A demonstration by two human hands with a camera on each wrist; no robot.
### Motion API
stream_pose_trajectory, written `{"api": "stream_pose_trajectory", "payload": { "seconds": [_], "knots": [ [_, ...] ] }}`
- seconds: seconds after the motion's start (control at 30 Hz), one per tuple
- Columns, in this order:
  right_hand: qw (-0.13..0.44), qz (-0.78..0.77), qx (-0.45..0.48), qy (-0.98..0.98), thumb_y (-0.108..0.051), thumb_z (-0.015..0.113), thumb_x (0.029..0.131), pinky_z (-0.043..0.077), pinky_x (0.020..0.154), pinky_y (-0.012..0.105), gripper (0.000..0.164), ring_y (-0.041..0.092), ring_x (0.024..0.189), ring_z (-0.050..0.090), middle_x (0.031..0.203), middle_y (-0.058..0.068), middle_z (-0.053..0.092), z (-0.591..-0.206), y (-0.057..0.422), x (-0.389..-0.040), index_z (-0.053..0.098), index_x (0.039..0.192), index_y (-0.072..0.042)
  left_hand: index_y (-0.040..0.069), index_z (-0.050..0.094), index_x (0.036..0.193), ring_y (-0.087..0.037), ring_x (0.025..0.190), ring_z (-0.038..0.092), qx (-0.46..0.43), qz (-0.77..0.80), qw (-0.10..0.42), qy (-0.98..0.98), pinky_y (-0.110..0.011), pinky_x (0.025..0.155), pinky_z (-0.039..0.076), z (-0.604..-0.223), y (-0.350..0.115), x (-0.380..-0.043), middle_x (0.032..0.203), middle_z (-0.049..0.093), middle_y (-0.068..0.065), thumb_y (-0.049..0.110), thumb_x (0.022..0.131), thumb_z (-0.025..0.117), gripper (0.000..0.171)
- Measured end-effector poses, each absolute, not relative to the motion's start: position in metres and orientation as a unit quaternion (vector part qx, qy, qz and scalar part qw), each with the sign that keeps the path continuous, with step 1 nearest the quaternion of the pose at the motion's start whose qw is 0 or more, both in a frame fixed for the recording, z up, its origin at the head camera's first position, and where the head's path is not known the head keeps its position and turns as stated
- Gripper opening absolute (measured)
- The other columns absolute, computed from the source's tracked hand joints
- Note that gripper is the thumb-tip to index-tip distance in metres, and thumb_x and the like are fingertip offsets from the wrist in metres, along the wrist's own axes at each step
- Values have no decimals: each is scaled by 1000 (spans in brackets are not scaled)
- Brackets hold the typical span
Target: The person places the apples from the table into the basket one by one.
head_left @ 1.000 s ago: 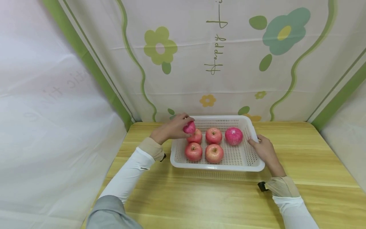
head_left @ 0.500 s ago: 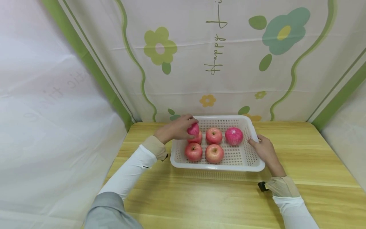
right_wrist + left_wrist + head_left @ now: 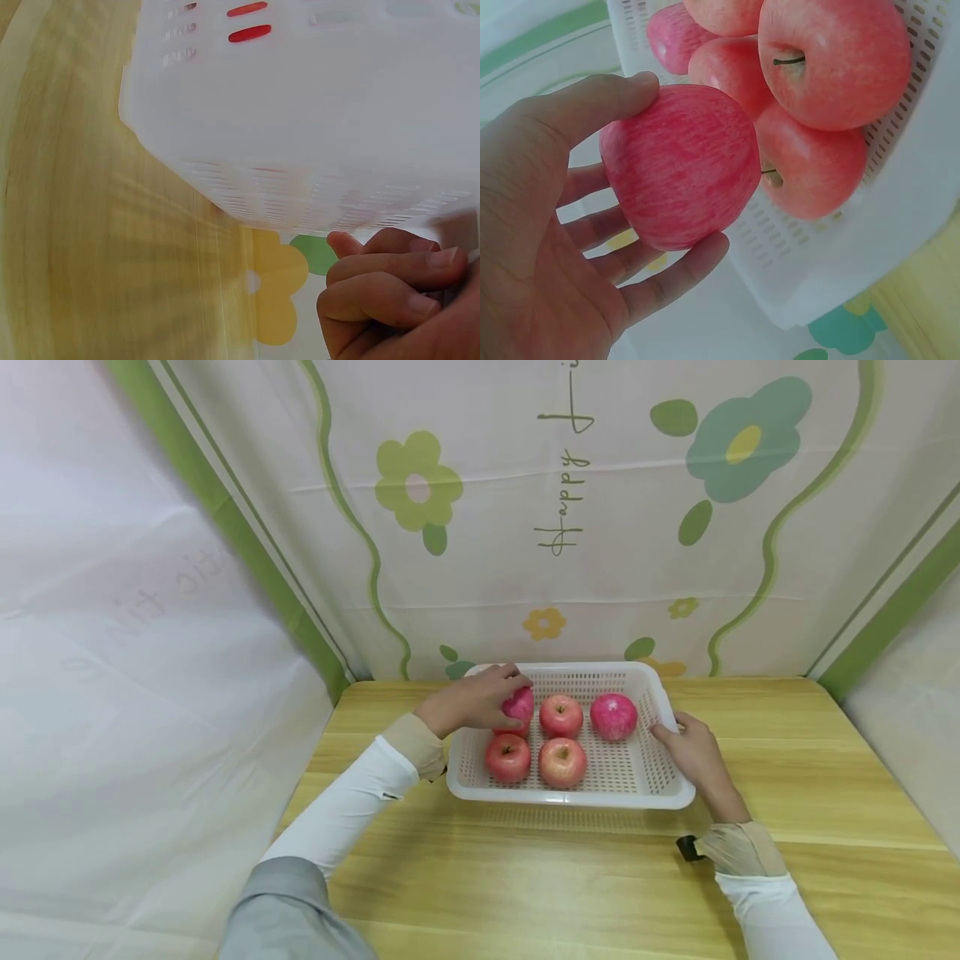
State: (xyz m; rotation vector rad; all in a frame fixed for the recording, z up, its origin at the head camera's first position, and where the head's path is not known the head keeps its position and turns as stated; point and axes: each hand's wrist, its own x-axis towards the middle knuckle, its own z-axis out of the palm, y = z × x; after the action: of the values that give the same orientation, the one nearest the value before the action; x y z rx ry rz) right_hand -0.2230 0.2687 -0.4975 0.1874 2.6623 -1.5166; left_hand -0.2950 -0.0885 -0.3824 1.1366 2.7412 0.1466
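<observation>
My left hand (image 3: 480, 697) grips a deep pink apple (image 3: 682, 165) between thumb and fingers, over the left end of a white plastic basket (image 3: 570, 798). In the head view this apple overlaps a red apple behind it, which is mostly hidden. Close by in the basket sit three paler red apples (image 3: 561, 716), and farther right a second deep pink apple (image 3: 613, 717). My right hand (image 3: 692, 753) holds the basket's right rim, thumb over the edge. The right wrist view shows its curled fingers (image 3: 375, 300) beside the perforated basket wall (image 3: 322, 112).
The basket is near the back edge of a wooden table (image 3: 570, 885). Behind it hangs a pale cloth wall (image 3: 480, 568) with printed flowers and lettering. Another white cloth wall (image 3: 150, 693) borders the left side.
My left hand has moved right and slightly nearer with the deep pink apple, from the basket's left edge farther in over the red apple. The right hand and basket stay in place.
</observation>
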Motion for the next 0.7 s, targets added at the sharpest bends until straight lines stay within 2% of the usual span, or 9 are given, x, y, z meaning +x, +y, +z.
{"api": "stream_pose_trajectory", "payload": {
  "seconds": [0.17,0.4,0.57,0.7],
  "knots": [
    [40,-492,61,867,-36,51,110,66,65,36,67,22,80,77,123,40,67,-497,269,-224,41,153,14,9,54,152,-26,125,60,398,62,99,910,-40,107,54,-383,-84,-294,144,56,-12,41,94,78,70],
    [40,-496,61,865,-35,51,110,66,65,36,67,22,80,77,123,40,67,-496,269,-223,41,153,14,12,54,154,-23,126,59,407,44,95,907,-38,109,53,-383,-75,-294,145,56,-9,47,95,77,72],
    [36,-499,60,864,-34,52,110,66,65,37,65,22,79,77,123,40,67,-495,270,-223,42,153,14,11,54,153,-23,124,60,419,43,98,901,-37,107,54,-383,-68,-293,143,57,-9,45,95,77,71],
    [38,-498,60,864,-34,52,110,66,65,37,65,23,80,77,123,40,67,-495,269,-223,42,153,14,11,54,154,-24,128,59,424,37,104,899,-38,110,53,-385,-62,-293,146,56,-10,43,96,76,70]
  ]
}}
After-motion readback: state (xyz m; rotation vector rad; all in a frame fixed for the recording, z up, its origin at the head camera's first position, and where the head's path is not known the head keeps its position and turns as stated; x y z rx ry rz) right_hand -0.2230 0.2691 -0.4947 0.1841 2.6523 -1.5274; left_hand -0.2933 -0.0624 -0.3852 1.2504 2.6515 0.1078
